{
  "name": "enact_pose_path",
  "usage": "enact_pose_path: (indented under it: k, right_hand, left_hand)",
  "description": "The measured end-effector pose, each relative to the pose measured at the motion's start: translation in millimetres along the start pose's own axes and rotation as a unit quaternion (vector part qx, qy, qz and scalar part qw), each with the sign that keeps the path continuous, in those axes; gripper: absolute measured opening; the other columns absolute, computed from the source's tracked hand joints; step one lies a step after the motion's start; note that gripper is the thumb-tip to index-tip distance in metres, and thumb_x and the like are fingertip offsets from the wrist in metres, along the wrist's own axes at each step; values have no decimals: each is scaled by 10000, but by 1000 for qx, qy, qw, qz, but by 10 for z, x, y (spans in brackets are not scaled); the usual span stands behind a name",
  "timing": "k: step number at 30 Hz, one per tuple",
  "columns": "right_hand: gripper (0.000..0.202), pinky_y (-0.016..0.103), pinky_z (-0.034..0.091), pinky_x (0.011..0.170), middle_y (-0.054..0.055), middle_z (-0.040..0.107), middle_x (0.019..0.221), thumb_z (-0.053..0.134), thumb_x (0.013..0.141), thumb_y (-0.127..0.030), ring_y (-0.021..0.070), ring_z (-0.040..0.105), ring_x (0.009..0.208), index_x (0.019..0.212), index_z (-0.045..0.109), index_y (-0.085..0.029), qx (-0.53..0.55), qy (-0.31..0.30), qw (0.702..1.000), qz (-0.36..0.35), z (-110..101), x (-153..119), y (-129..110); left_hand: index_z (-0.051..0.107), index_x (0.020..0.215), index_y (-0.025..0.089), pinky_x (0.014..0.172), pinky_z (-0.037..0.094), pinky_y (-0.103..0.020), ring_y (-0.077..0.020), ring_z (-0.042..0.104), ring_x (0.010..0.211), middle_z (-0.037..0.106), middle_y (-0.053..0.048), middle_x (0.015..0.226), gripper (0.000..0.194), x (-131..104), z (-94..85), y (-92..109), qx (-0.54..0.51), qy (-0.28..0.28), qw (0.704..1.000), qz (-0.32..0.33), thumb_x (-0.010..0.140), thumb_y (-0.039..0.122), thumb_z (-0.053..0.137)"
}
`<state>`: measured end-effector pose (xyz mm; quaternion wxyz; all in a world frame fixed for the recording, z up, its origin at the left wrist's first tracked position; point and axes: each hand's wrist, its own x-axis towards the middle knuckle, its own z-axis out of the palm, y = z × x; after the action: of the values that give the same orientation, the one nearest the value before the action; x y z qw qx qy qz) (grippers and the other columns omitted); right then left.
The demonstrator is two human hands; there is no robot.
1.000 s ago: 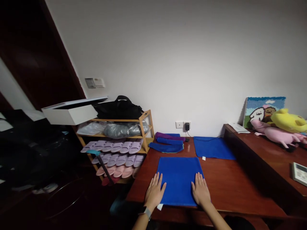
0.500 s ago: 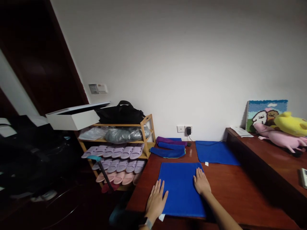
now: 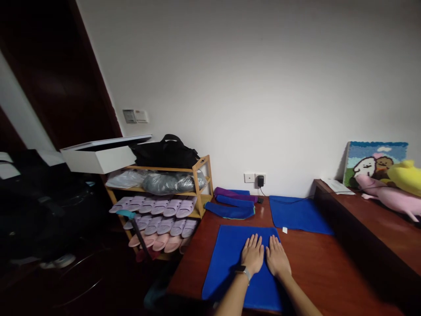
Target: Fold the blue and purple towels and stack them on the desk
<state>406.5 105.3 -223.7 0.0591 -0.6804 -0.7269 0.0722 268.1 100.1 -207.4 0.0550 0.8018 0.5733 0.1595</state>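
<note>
A blue cloth (image 3: pixel 226 259) lies spread flat on the reddish-brown table near its front edge. Flat on its upper right part rests my left hand (image 3: pixel 253 254), fingers stretched out, with a watch on the wrist. Just beside it, along the cloth's right edge, my right hand (image 3: pixel 277 256) also lies palm down with straight fingers. Neither hand grips anything. Behind, against the wall, a second blue cloth (image 3: pixel 297 213) lies flat with a white tag showing. Folded blue and purple cloths (image 3: pixel 232 210) lie at the table's back left.
A wooden rack (image 3: pixel 201 184) with slippers (image 3: pixel 161 206) and a black bag (image 3: pixel 167 151) stands left of the table. A plugged-in adapter (image 3: pixel 260 181) trails a cable. On a higher surface at the right are a pink plush toy (image 3: pixel 388 195) and a picture (image 3: pixel 375 160).
My left hand has moved from the cloth's lower left edge to the right and up, beside my right hand. My right hand stays at the right edge. The view has shifted slightly.
</note>
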Motion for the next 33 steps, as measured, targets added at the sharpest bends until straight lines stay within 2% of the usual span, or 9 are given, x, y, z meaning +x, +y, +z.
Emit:
enact_pose_path:
  k: [2,5,8,11,13,18,23,27,33]
  right_hand:
    - [689,359,105,1271,147,164,1679,134,1018,-376,238,117,1560,1585,185,13,-1,4,1000,3,31,14,5]
    - [697,365,106,1272,141,164,1680,125,1019,-391,234,123,1561,1587,186,8,9,9,1000,9,43,25,3]
    - [698,359,102,1272,130,155,1684,116,1023,-399,225,117,1562,1592,176,0,15,9,1000,15,8,13,-12]
    - [684,357,108,1271,128,139,1685,123,1026,-382,223,111,1562,1594,169,-2,5,1,1000,21,-28,-3,-33]
    - [675,369,118,1270,135,148,1682,146,1025,-366,233,127,1561,1592,177,-1,-8,-6,1000,26,-41,5,-49]
    - [654,391,117,1266,170,260,1654,203,1009,-310,256,204,1548,1578,251,10,-24,1,999,27,-116,174,-92]
    - [675,338,92,1264,146,187,1679,183,1026,-363,235,120,1563,1585,226,14,10,17,1000,4,-202,478,-68]
    - [704,337,102,1265,130,196,1677,176,1025,-417,218,131,1562,1590,223,1,25,7,1000,2,-125,601,8]
    - [708,345,89,1268,136,183,1681,152,1025,-416,234,117,1564,1589,197,9,15,21,1000,-3,12,616,50]
  left_hand:
    - [383,1570,226,1275,219,-440,-191,272,1536,359,-34,1640,610,-8,21,-177,2,-7,1000,-7,1061,405,98]
    - [355,1582,231,1273,209,-441,-198,246,1544,315,-35,1654,607,-128,-124,-624,41,-11,998,-52,1054,432,132]
    - [337,1587,158,1269,204,-472,-244,237,1546,278,-93,1661,630,-256,-337,-1079,89,-9,988,-125,1042,432,182]
    - [317,1587,97,1263,211,-477,-261,230,1548,257,-138,1662,663,-319,-414,-1340,104,5,985,-139,1040,445,179]
    - [330,1582,97,1256,233,-458,-255,247,1544,268,-141,1658,672,-324,-381,-1390,115,16,983,-139,1037,468,196]
    - [374,1570,131,1247,253,-478,-266,285,1530,319,-129,1642,645,-307,-297,-1350,126,41,981,-142,1029,455,239]
    - [378,1565,110,1253,257,-443,-257,272,1533,312,-139,1644,645,-337,-366,-1334,124,33,982,-139,1032,449,248]
    - [372,1570,121,1256,262,-452,-260,260,1536,292,-131,1650,642,-346,-375,-1331,117,28,982,-144,1036,453,244]
    - [354,1578,135,1260,249,-463,-258,254,1539,279,-119,1657,640,-352,-361,-1368,129,23,981,-145,1037,459,242]
